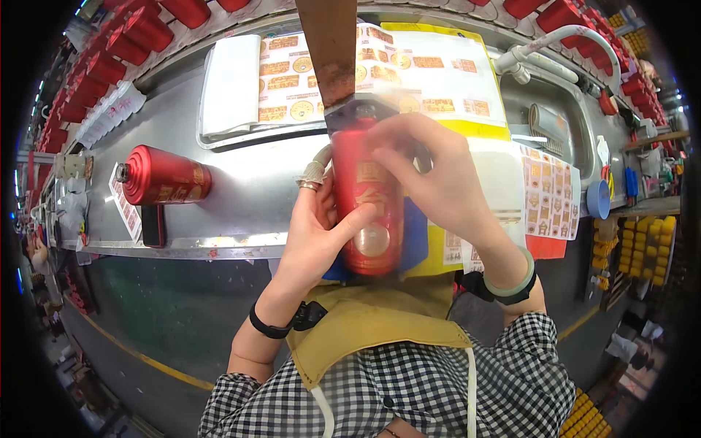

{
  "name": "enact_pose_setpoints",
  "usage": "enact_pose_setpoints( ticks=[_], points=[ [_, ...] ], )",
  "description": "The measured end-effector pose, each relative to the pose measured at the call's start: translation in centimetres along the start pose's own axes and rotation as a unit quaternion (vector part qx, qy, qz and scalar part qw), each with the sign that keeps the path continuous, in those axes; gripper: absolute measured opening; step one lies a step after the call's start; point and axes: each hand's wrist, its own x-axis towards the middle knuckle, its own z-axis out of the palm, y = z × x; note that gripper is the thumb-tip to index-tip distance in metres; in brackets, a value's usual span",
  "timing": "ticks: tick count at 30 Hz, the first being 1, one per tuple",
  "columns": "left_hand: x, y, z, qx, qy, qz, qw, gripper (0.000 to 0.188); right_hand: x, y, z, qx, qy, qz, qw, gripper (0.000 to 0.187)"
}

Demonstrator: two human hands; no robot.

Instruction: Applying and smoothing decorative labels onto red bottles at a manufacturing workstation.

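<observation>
An upright red bottle with gold characters and a round gold emblem stands in front of my body. My left hand grips its left side, thumb across the front, with a pale wrap on one finger and a ring. At the bottle's upper right, my right hand has its fingers bent and drawn together against the shoulder, slightly blurred. Whether anything small is between those fingertips is hidden. Behind the bottle lie sheets of gold and red decals on a tray.
Another red bottle lies at the left beside a dark phone. A brown upright post rises just beyond my hands. At the right are a sink with a curved tap, a decal sheet and a blue cup.
</observation>
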Motion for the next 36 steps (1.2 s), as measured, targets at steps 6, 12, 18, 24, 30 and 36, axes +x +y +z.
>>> enact_pose_setpoints(
  ticks=[6,12,18,24,30,36],
  points=[
    [-0.04,-0.33,-0.28,-0.030,0.000,0.007,1.000,0.076,0.07,0.14,0.15,-0.003,0.012,-0.017,1.000,0.016],
    [0.09,-0.38,-0.30,-0.046,0.004,0.006,0.999,0.069,0.11,-0.12,0.21,0.002,0.008,0.000,1.000,0.016],
    [0.11,-0.50,-0.27,-0.036,0.003,0.013,0.999,0.070,0.18,0.04,0.19,0.009,0.013,-0.008,1.000,0.015],
    [0.06,-0.55,-0.33,-0.023,0.005,0.015,1.000,0.072,0.26,0.13,0.19,0.011,0.009,-0.012,1.000,0.015],
    [-0.11,-0.48,-0.55,-0.013,0.003,0.000,1.000,0.073,0.17,0.53,0.33,0.022,0.015,-0.022,0.999,0.016],
    [-0.05,-0.54,-0.59,-0.015,0.000,0.008,1.000,0.072,0.19,0.07,0.28,0.024,0.013,-0.001,1.000,0.015]
  ],
)
